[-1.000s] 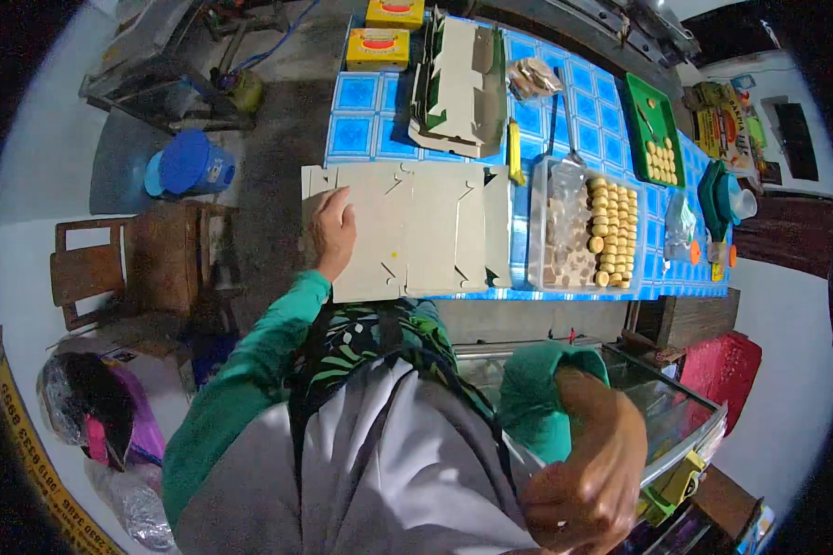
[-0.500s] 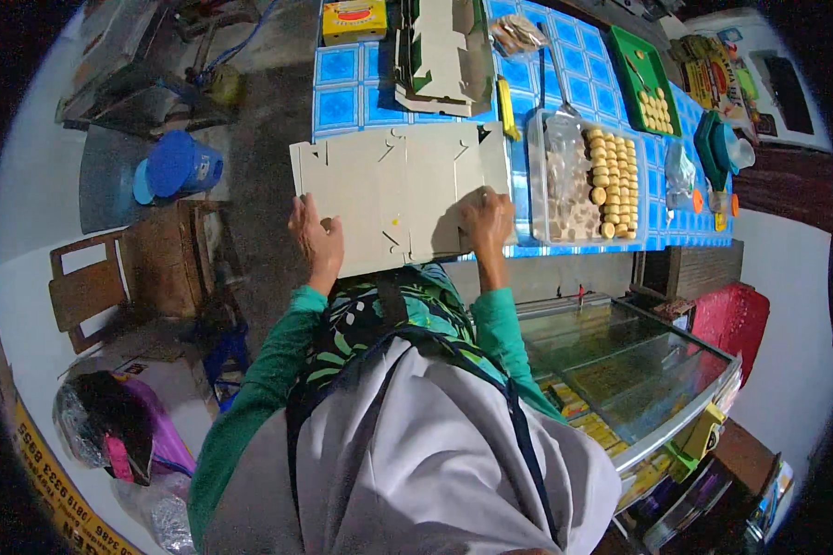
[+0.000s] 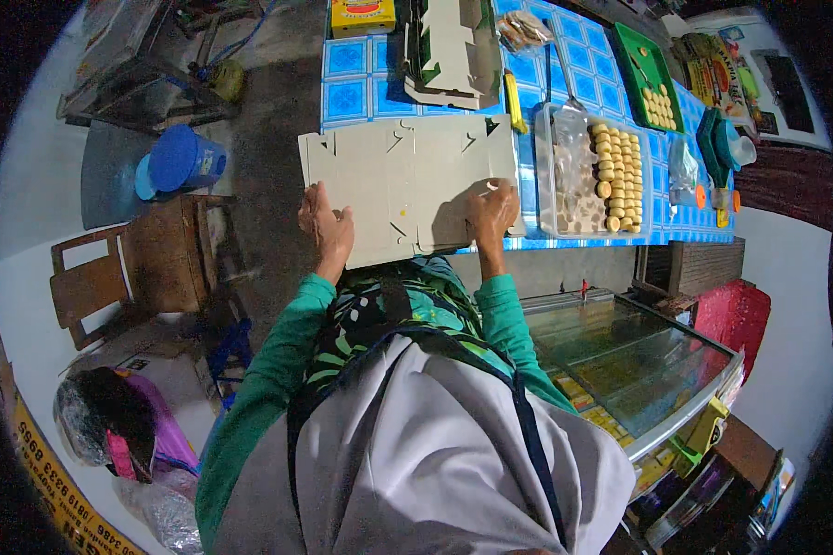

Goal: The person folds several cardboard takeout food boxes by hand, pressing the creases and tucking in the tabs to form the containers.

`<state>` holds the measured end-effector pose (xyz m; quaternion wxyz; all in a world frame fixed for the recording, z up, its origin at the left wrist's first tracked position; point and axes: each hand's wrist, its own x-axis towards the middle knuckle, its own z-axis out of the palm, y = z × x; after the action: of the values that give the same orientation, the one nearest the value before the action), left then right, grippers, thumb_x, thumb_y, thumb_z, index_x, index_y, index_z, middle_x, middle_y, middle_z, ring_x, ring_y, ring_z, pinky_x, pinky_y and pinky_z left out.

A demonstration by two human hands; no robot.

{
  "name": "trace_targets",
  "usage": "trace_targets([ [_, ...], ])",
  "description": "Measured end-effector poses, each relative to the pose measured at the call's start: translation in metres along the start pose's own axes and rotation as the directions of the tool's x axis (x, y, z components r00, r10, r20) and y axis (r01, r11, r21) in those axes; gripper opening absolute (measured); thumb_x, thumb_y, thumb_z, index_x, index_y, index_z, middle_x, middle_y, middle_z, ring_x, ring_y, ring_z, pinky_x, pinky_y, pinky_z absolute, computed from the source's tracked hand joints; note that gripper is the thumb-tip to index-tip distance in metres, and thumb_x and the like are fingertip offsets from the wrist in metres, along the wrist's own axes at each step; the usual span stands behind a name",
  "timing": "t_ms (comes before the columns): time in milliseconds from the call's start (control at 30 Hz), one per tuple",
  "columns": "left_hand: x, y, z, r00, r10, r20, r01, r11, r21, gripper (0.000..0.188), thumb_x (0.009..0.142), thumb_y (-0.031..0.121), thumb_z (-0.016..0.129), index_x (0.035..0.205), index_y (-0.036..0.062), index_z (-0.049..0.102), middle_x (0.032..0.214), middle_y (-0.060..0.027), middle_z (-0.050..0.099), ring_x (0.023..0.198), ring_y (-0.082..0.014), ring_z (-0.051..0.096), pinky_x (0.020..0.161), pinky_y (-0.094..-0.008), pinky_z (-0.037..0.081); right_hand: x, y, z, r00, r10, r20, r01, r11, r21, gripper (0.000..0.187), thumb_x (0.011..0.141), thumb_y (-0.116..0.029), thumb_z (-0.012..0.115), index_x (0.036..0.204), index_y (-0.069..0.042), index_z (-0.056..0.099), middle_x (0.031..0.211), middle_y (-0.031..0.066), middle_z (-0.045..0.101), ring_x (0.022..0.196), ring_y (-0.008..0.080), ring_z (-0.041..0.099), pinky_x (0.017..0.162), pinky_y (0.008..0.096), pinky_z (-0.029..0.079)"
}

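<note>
A flat, unfolded cardboard box (image 3: 379, 185), plain grey-white inside with slots and cut tabs, lies at the table's near edge and overhangs it toward me. Its left edge is held by my left hand (image 3: 328, 229), thumb on the upper face and fingers along the rim. At the right end my right hand (image 3: 494, 215) is closed over the side flap, knuckles up and fingers curled down on the board. A small yellow spot (image 3: 403, 213) shows on the cardboard.
Right of the cardboard stands a clear plastic tub (image 3: 548, 217) with rows of small round pastries (image 3: 620, 176). Beyond are a yellow cutter (image 3: 514, 102), stacked box blanks (image 3: 449, 55), a yellow box (image 3: 363, 17) and a green tray (image 3: 634, 65). A glass showcase (image 3: 639, 370) sits below right.
The view has shifted slightly, so the table appears a little farther right. Both hands stay on the cardboard's two ends; my right hand is slightly higher in the picture.
</note>
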<state>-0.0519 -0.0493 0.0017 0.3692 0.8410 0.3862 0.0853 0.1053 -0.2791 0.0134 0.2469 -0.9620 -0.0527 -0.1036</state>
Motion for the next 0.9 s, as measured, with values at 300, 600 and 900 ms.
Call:
trace_targets([
  [300, -0.001, 0.009, -0.013, 0.999, -0.037, 0.017, 0.037, 0.999, -0.011, 0.069, 0.078, 0.011, 0.066, 0.138, 0.0015, 0.034, 0.141, -0.0230, 0.034, 0.131, -0.0382, 0.028, 0.106, -0.0458, 0.029, 0.008, -0.030, -0.007, 0.992, -0.123, -0.018, 0.124, 0.985, 0.116, 0.031, 0.065, -0.004, 0.064, 0.095, -0.003, 0.058, 0.077, 0.0180, 0.059, 0.071, 0.0345, 0.060, 0.062, 0.0427, 0.047],
  [600, 0.005, -0.012, -0.007, 1.000, 0.018, 0.004, -0.017, 0.970, -0.242, 0.057, 0.075, 0.012, 0.066, 0.128, 0.0021, 0.045, 0.101, -0.0176, 0.058, 0.093, -0.0322, 0.053, 0.081, -0.0435, 0.043, 0.001, -0.049, 0.012, 0.862, -0.186, 0.471, 0.195, 0.980, 0.030, 0.064, 0.071, -0.016, 0.062, 0.126, 0.002, 0.035, 0.093, 0.0254, 0.061, 0.078, 0.0440, 0.061, 0.064, 0.0497, 0.049],
  [900, 0.013, -0.002, -0.014, 0.981, -0.038, 0.189, 0.037, 0.999, 0.010, 0.057, 0.075, 0.011, 0.066, 0.126, -0.0024, 0.043, 0.116, -0.0218, 0.051, 0.103, -0.0386, 0.049, 0.083, -0.0465, 0.042, 0.011, -0.022, 0.031, 0.850, -0.204, 0.486, 0.291, 0.950, -0.111, 0.077, 0.077, -0.028, 0.061, 0.132, 0.010, 0.025, 0.069, 0.0236, 0.063, 0.061, 0.0408, 0.062, 0.054, 0.0508, 0.048],
])
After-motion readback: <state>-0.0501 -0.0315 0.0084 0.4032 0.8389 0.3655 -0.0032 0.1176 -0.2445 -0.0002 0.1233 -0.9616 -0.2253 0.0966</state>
